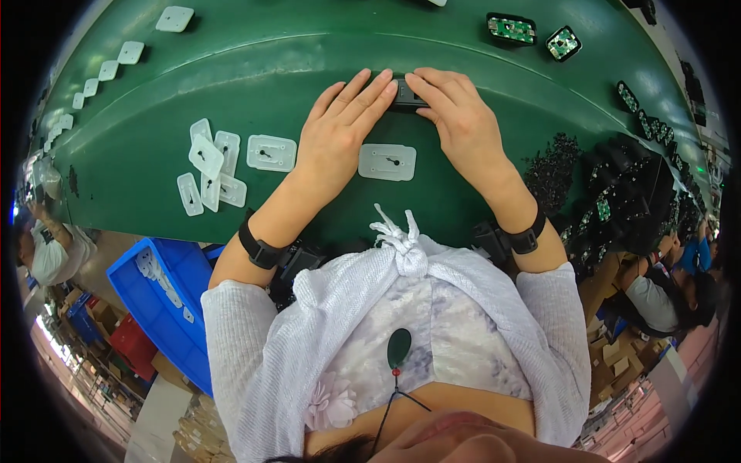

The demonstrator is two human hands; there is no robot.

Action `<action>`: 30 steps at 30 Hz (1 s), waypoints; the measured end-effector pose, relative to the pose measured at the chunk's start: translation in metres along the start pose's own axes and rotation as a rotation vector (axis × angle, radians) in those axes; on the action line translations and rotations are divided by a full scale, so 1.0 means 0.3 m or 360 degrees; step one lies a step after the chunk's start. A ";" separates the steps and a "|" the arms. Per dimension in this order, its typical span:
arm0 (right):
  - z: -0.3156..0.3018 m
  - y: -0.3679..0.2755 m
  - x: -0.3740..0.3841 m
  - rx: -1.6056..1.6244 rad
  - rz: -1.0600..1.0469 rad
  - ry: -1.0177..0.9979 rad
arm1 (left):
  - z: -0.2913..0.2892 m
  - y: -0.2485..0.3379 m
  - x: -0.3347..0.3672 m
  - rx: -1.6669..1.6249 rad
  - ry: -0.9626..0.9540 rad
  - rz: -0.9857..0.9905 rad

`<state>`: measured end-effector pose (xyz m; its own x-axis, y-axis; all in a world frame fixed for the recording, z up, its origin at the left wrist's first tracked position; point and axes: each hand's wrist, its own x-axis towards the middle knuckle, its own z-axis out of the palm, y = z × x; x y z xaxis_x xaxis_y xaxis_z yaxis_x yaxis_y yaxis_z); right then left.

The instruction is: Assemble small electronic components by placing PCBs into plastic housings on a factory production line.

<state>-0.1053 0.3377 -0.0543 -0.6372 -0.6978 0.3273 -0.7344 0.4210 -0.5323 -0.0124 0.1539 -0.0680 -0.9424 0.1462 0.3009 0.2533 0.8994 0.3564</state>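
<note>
Device (pixel 404 94) held between the hands (pixel 338 127) over the table (pixel 135 185)

A plate (pixel 374 168) is laid between the forearms (pixel 292 207); overlapping plates (pixel 206 159) are spread left (a bin (pixel 171 332) is placed past the near edge), small parts (pixel 552 170) are heaped right, and circuit boards (pixel 511 30) are set farther back.

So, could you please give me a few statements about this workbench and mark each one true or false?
1. The left hand and right hand are both at a small black case. True.
2. The blue bin stands on the person's right. False: it is on the left.
3. A single pale plate lies on the green table between the forearms. True.
4. The overlapping pale plates lie right of the right hand. False: they lie left of the left hand.
5. Each forearm wears a black strap. True.
</note>
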 end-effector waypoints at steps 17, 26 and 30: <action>-0.042 0.006 0.043 0.1821 0.0894 0.0091 | 0.074 0.086 0.101 -0.1939 0.0107 -0.1087; -0.176 0.321 0.298 0.1180 0.0509 -0.0086 | 0.086 0.083 0.115 -0.1531 0.0253 -0.0696; -0.253 0.417 0.427 0.0949 0.0576 -0.0309 | 0.031 0.088 0.062 -0.1025 0.0254 -0.0342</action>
<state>-0.2966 0.3450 -0.0198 -0.7226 -0.6882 -0.0652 -0.1977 0.2961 -0.9345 -0.0251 0.1843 -0.0612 -0.9550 -0.1141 0.2737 0.1905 0.4710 0.8613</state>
